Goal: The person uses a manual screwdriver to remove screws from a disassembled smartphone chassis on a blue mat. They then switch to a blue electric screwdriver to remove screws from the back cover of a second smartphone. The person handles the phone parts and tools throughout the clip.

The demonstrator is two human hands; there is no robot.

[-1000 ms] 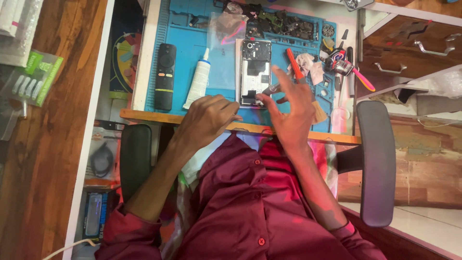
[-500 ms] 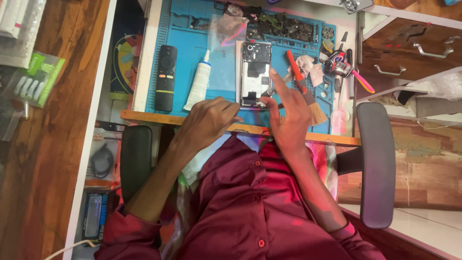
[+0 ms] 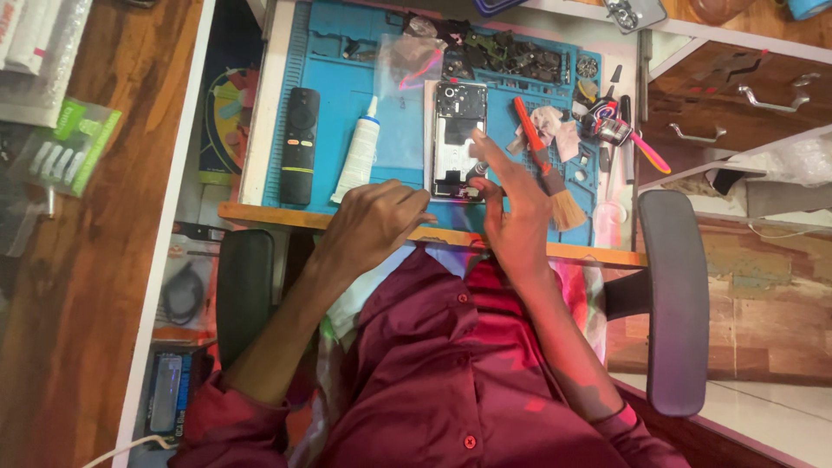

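On the blue mat [image 3: 394, 121] at the near edge of the desk [image 3: 260, 212] lies one opened phone [image 3: 458, 139], back cover off and its insides showing, and both hands work at its lower end: the step in hand looks like fine work on the bottom of the phone. The left hand [image 3: 373, 224] rests curled at the desk edge just left of the phone, its grip loosely clenched on nothing that shows; the right hand [image 3: 511, 217] has its fingers spread, the forefinger lying over the phone, and whether its grip pinches a small part or tool I cannot tell. The next move would call for a steady left hand bracing the phone while the right fingertips work precisely. Counted on the mat: one phone, one black remote [image 3: 300, 143], one white tube [image 3: 358, 160], one clear bag [image 3: 407, 61], one orange-handled brush [image 3: 546, 165], one crumpled cloth [image 3: 548, 126]
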